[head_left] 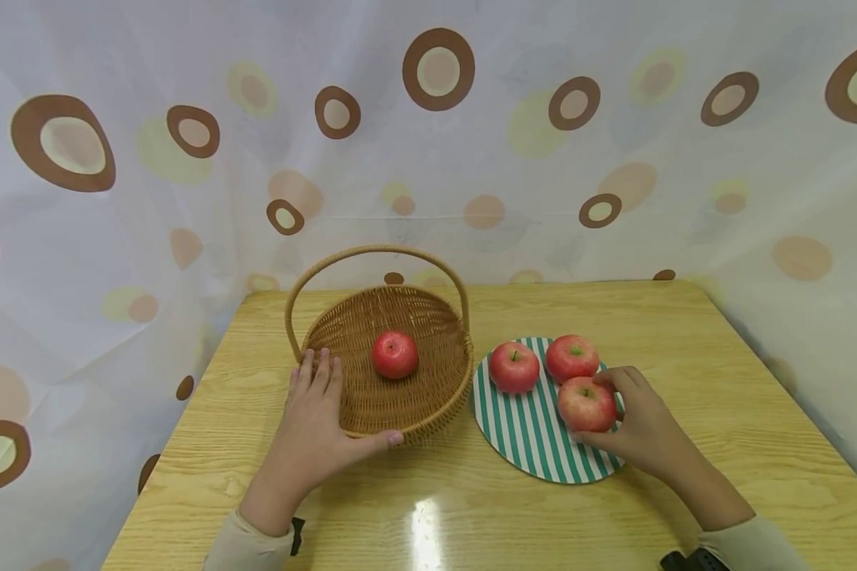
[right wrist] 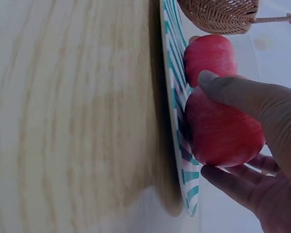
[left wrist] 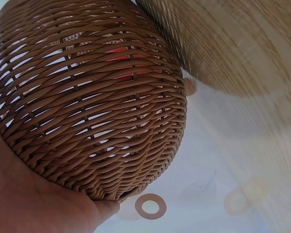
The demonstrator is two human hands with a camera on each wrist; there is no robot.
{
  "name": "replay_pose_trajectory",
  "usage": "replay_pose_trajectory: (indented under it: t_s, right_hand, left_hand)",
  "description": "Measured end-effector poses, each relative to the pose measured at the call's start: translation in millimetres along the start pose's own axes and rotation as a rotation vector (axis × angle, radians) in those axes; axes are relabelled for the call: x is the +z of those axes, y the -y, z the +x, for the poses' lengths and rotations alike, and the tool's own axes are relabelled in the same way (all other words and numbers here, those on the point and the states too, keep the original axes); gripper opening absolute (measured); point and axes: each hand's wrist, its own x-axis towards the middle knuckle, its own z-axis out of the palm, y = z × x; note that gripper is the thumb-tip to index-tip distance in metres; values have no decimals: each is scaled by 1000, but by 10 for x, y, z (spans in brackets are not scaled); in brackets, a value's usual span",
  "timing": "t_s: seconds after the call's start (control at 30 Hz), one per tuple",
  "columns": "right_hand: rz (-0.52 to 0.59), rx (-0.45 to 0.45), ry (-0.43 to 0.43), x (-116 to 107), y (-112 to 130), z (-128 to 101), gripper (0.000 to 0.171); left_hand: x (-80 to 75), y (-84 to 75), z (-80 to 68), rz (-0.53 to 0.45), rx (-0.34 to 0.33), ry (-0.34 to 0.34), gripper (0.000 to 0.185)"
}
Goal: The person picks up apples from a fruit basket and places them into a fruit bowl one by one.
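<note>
My left hand [head_left: 314, 428] rests on the left front of a round wicker basket [head_left: 357, 404], fingers straight over the rim and thumb stretched along the front. In the left wrist view, the palm [left wrist: 34, 194] lies against the woven side of the basket. Inside the basket sits one red apple [head_left: 395, 354]. On the right, my right hand [head_left: 639, 420] holds a red apple [head_left: 587, 404] between thumb and fingers, over a round green-and-white striped mat [head_left: 536, 444]. Two other apples, one on the left [head_left: 514, 367] and one behind [head_left: 572, 358], rest on the mat.
A wooden table [head_left: 400, 492] carries the basket and the mat side by side. The basket's tall arched handle [head_left: 378, 249] stands up at its back. A patterned white cloth [head_left: 514, 159] hangs behind the table and along its sides.
</note>
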Motion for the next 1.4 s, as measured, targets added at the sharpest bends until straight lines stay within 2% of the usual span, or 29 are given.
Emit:
replay_pose_trajectory:
  t_s: [0.17,0.53,0.83,1.4]
  right_hand:
    - [-16,10,15,-4,9,0,85]
    - [29,90,83,-31,7,-1,92]
    - [33,85,82,-44,22,-7,88]
    - [28,85,96,-61,36,-4,93]
  left_hand:
    - [-4,-4,4,5,0,-4,142]
    - [-8,-13,9,4,5,-9,141]
    - [5,-12,12,8,8,-2,142]
    - [6,-14,6,12,12,-10,141]
